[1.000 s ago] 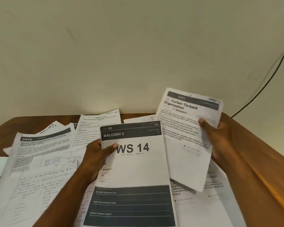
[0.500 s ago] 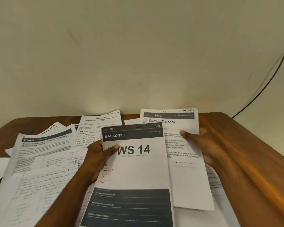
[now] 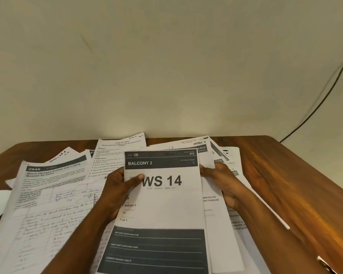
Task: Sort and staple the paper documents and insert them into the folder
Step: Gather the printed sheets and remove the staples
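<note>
- Left grip (image 3: 120,186) first: thumb across the face of the WS 14 sheet (image 3: 162,206), fingers curled out of sight behind its left edge, so the page is pinched and raised off the pile.
- Right grip (image 3: 224,184) is closed on the right-hand side of the bundle, fingertips at the top page's right edge, with the second sheet (image 3: 211,198) lying under the hand; how the hidden fingers sit beneath it I cannot tell.
- The key relation: the second sheet lies directly behind the WS 14 sheet and sticks out to the right, toward the right grip. Both pages run long-axis away from the person, top edges toward the wall, nearly parallel.
- So the right hand is the nearer one to the offset edge; my read is that squaring the two calls for a leftward nudge from that side while the left grip holds steady.
- The held pair sits between the two grips, centre of view, above the loose papers (image 3: 53,194) fanned over the left and far side of the wooden surface (image 3: 295,184).
- More sheets lie under the right forearm.
- No stapler or folder shows anywhere here, so this looks like the sorting stage, early on.
- Risk as I judge it: thin pages slipping apart in a light pinch.
</note>
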Demonstrator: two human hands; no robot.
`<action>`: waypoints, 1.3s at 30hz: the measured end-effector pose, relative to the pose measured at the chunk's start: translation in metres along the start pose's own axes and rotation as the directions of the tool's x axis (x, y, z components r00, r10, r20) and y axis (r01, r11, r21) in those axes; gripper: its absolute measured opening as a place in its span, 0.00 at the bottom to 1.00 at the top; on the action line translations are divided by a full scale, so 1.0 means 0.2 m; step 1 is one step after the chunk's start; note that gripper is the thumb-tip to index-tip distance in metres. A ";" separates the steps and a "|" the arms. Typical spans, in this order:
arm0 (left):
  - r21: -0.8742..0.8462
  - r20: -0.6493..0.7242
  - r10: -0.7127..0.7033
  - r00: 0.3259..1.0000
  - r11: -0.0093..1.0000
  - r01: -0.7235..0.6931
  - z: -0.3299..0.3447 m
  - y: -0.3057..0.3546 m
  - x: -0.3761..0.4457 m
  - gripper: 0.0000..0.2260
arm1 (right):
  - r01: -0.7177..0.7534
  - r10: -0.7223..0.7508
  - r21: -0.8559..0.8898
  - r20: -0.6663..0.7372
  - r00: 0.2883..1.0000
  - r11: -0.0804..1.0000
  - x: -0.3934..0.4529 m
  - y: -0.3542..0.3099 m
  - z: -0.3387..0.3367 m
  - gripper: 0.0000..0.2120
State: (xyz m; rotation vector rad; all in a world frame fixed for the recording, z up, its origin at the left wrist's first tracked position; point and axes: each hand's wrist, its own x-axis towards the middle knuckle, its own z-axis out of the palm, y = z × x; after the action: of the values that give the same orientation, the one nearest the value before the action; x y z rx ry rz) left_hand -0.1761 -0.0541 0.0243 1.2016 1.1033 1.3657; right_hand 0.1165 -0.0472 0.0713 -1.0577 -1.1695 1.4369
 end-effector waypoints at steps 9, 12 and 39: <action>0.021 -0.042 0.001 0.999 1.000 0.000 -0.01 -0.02 0.02 0.25 | -0.005 0.004 -0.013 -0.085 0.996 1.000 0.00 0.03 0.08 0.09; 0.010 -0.042 -0.014 0.999 1.000 0.015 0.00 -0.01 0.01 0.36 | 0.014 -0.018 -0.033 -0.107 0.994 0.999 0.02 0.01 0.04 0.26; 0.010 -0.071 -0.057 0.996 0.998 0.058 -0.02 -0.04 0.02 0.14 | -0.009 -0.050 -0.390 -0.142 0.989 0.921 -0.02 -0.06 0.04 0.18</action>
State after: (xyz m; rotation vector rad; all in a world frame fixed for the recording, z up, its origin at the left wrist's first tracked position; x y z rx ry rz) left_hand -0.1796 -0.0485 0.0171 1.1289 1.1885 1.3680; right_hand 0.1108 -0.0524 0.0842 -1.3965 -1.3858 1.1074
